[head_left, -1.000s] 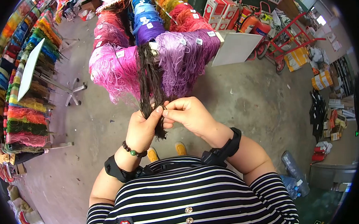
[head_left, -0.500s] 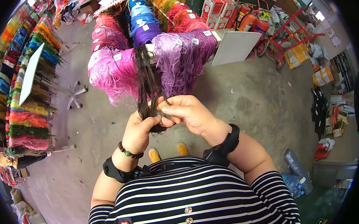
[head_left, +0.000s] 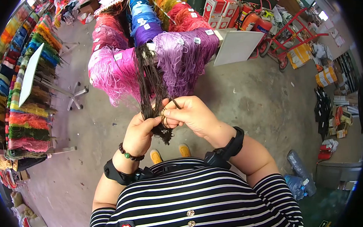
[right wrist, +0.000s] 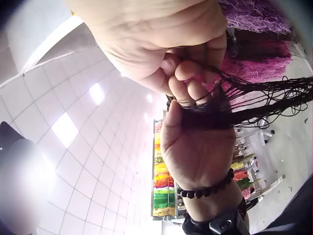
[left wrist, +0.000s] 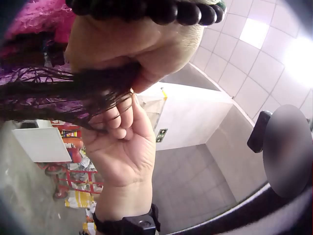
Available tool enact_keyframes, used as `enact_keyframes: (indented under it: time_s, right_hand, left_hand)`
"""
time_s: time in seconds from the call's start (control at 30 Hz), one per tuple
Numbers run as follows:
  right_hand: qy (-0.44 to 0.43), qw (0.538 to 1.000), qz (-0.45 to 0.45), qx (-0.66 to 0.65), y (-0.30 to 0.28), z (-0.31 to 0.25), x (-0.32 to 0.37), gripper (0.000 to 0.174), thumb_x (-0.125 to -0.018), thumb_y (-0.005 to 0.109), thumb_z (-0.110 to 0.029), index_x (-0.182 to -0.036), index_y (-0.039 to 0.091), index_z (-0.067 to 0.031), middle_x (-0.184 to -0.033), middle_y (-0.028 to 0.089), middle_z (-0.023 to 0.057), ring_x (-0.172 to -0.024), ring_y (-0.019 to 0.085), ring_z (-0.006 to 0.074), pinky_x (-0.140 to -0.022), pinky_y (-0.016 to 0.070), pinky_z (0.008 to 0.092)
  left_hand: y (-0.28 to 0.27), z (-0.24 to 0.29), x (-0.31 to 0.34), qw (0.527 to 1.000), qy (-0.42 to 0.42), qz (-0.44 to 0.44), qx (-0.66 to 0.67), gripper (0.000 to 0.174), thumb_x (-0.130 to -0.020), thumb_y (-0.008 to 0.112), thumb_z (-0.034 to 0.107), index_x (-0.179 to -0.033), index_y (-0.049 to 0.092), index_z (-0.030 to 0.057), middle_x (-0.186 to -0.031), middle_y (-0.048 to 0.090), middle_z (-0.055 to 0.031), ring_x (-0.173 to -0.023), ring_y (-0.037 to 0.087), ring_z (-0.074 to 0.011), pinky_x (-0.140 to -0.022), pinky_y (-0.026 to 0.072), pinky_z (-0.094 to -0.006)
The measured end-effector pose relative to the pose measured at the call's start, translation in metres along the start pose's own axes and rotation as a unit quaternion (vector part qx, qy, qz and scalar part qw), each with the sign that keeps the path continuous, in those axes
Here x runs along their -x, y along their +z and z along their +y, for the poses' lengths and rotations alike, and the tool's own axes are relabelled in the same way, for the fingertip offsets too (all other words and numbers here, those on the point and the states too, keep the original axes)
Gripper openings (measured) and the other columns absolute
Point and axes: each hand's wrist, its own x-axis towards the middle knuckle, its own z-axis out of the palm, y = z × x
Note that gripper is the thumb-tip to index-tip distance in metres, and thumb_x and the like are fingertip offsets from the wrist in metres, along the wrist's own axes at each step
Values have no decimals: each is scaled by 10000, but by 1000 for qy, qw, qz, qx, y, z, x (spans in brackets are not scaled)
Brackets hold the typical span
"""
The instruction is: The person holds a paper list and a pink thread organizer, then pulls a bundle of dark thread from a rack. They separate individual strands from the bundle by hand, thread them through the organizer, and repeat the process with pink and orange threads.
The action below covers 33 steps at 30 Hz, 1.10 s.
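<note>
Hank [head_left: 144,86] of dark brown yarn — thin, stringy, a little tangled — runs from between the bright skeins just beyond me down into my left grip [head_left: 140,130]. The fingers there are curled round it, the thumb laid along the near side. Its long axis points from the skeins towards my body, and its loopy, frayed tail [head_left: 164,137] hangs out just below that grip, over the concrete floor [head_left: 251,122]. My right grip [head_left: 193,115], just beside, is closed to a pinch, thumb against finger, on thin strands [head_left: 175,102] at the hank's side; how many I cannot tell.

Beyond my left grip hangs fluffy pink yarn [head_left: 116,76]; beyond my right, crinkled lilac and purple yarn [head_left: 183,62], each with small white labels. Round, dark beads [head_left: 131,154] circle my left wrist. Well apart, up and right of my grips, stand red-and-white cartons [head_left: 216,9] — straight-sided boxes, their contents hidden.
</note>
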Motion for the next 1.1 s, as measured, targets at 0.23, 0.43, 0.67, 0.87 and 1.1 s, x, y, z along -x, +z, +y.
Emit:
enact_keyframes:
  time_s: [0.23,0.43,0.67,0.87,1.1]
  right_hand:
    - [10,999,8,37,2,-3,1,117,-897,593,-65,-812,631,6,-655,535,2,-591,468,78,-553,363,216]
    - [11,999,8,45,-2,6,-5,136,-896,599,-60,-786,612,19,-617,504,2,-566,453,84,-555,392,247]
    - [8,1000,5,15,0,1,-2,126,-904,575,-53,-798,610,7,-632,512,-1,-580,457,80,-555,373,224]
    - [2,1000,0,22,3,-2,-2,106,-901,550,-1,-807,585,36,-664,504,4,-585,449,75,-542,369,230]
    - [-1,998,30,46,-1,-1,-4,100,-904,572,-36,-828,601,22,-735,594,33,-674,558,107,-647,451,231]
  left_hand:
    - [-4,-9,-3,996,19,17,-89,455,-923,477,48,-1366,418,-34,-1078,653,-124,-969,630,-185,-906,468,-311]
    - [1,-9,-2,995,21,21,-97,430,-934,512,50,-1354,449,-14,-1239,584,-86,-1067,571,-146,-943,444,-303]
    - [-3,-6,-2,1000,-1,16,-3,423,-930,482,34,-1350,459,-6,-1147,620,-80,-976,613,-152,-894,473,-297]
    - [1,-6,-6,997,19,53,-54,331,-974,452,86,-1284,520,-7,-1007,665,-84,-840,652,-156,-800,518,-280]
    - [-3,-17,-11,995,64,72,-23,264,-996,436,118,-1144,596,-30,-945,683,-103,-824,670,-174,-796,529,-294]
